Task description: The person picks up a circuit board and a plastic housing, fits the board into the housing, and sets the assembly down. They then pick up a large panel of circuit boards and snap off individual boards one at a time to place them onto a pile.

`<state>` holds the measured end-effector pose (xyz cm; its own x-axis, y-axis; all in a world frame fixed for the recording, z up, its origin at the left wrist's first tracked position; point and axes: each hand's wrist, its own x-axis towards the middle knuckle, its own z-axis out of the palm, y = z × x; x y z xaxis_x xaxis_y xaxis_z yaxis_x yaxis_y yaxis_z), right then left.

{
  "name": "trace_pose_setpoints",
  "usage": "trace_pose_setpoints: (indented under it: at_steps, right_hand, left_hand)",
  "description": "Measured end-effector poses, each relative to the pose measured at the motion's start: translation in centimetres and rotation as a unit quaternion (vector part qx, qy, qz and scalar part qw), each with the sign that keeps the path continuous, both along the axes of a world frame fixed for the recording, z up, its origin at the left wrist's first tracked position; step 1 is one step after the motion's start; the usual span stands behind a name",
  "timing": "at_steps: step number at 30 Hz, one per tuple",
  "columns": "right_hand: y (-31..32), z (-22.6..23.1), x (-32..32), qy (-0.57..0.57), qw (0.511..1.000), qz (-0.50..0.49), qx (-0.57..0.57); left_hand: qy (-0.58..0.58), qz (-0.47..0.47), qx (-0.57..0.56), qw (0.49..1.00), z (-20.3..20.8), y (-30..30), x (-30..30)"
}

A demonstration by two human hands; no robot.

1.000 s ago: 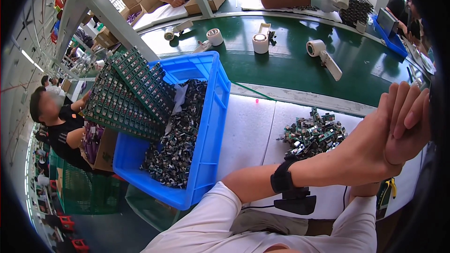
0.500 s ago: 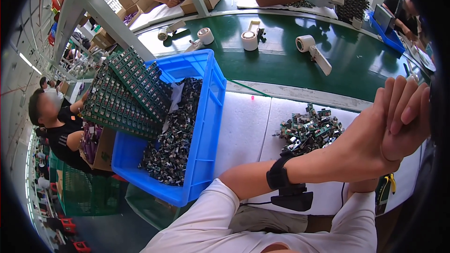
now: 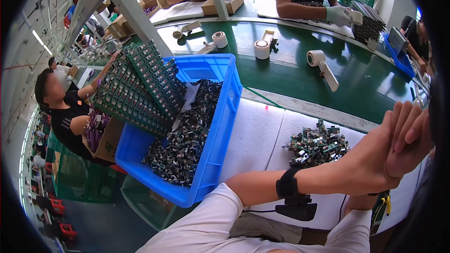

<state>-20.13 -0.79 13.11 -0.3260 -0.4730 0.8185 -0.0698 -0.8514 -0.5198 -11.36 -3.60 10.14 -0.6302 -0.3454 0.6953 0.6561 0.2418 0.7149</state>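
My left hand (image 3: pixel 368 158) reaches across to the right, a black strap (image 3: pixel 287 186) round its wrist. It is closed against my right hand (image 3: pixel 407 160), the two clasped together above the right side of the table. Most of my right hand is hidden behind the left, and its forearm shows below. No part or tool shows in either hand. Beneath and beyond my left forearm lies a heap of small green circuit boards (image 3: pixel 319 143). Left of it stands a blue bin (image 3: pixel 229 107) of loose small boards (image 3: pixel 180 152), with large uncut board panels (image 3: pixel 140 82) leaning in it.
White mats (image 3: pixel 253 126) cover my table. Beyond runs a green conveyor (image 3: pixel 290 77) carrying white cylindrical devices (image 3: pixel 262 49). Yellow-handled pliers (image 3: pixel 387 204) lie by my right arm. Across, a person's gloved hand (image 3: pixel 338 15) holds a white part. Another person (image 3: pixel 70 112) stands at the left.
The view has shifted, so the scene sits lower and farther right. My hands stay clasped. Across the conveyor, one person's bare hand has risen from the table.
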Motion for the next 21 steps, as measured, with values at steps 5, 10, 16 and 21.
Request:
trace_pose_setpoints:
  at_steps: [5, 10, 16, 21]
  right_hand:
    - [-0.2, 0.0, -0.2, 0.034, 0.999, 0.003, 0.0]
    - [-0.2, 0.1, -0.3, 0.057, 0.998, 0.016, 0.003]
    - [-0.9, 0.7, -0.4, 0.042, 0.999, 0.009, -0.021]
    - [-2.8, 1.6, 7.7, -0.169, 0.977, -0.077, -0.109]
  left_hand:
    - [-0.001, 0.001, -0.009, 1.0, 0.1, -0.2, 0.1]
    - [-0.006, 0.007, -0.017, 1.0, 0.5, -0.1, 0.1]
    - [-0.01, 0.011, -0.023, 1.0, 0.7, -0.1, -0.7]
    - [-0.011, 0.015, -0.023, 1.0, 0.5, -0.8, 0.2]
